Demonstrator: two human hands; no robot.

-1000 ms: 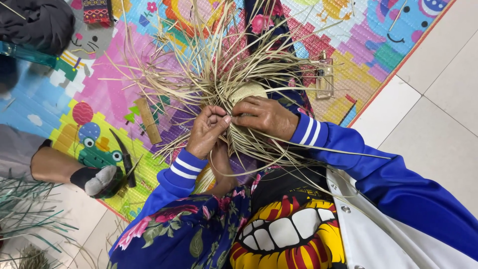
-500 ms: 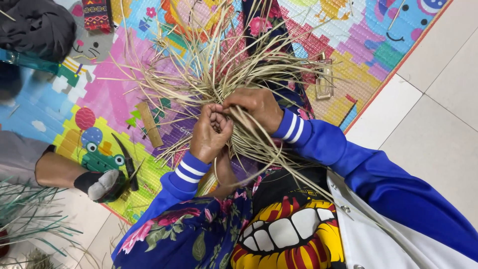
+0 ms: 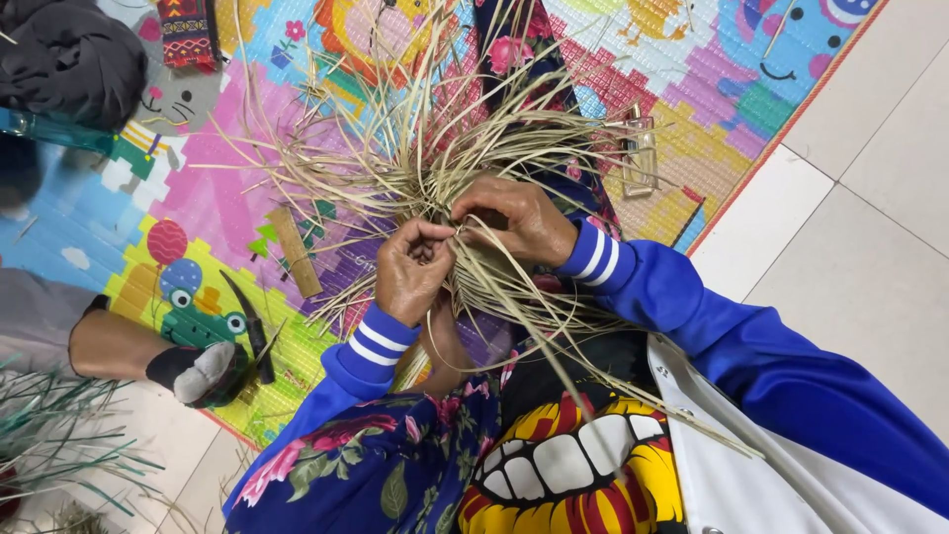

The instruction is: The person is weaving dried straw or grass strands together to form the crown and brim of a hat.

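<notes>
A tangle of pale dried straw strips (image 3: 415, 148) fans out over a colourful play mat (image 3: 692, 59) in front of me. My left hand (image 3: 410, 272) is curled around several strips at the centre of the woven piece. My right hand (image 3: 519, 220) presses on the strips right beside it, fingers pinching strands near the left fingertips. Both arms wear blue sleeves with white stripes. Long strips trail down over my lap.
A dark curved knife (image 3: 249, 321) lies on the mat at the left, next to another person's socked foot (image 3: 193, 371). A small wooden block (image 3: 295, 252) lies nearby. Green stalks (image 3: 49, 445) lie at bottom left. A dark bundle (image 3: 69, 59) sits top left. White floor tiles (image 3: 870, 218) lie to the right.
My hands have shifted slightly lower and closer together on the strips. The pale round woven centre seen earlier is now covered by my right hand.
</notes>
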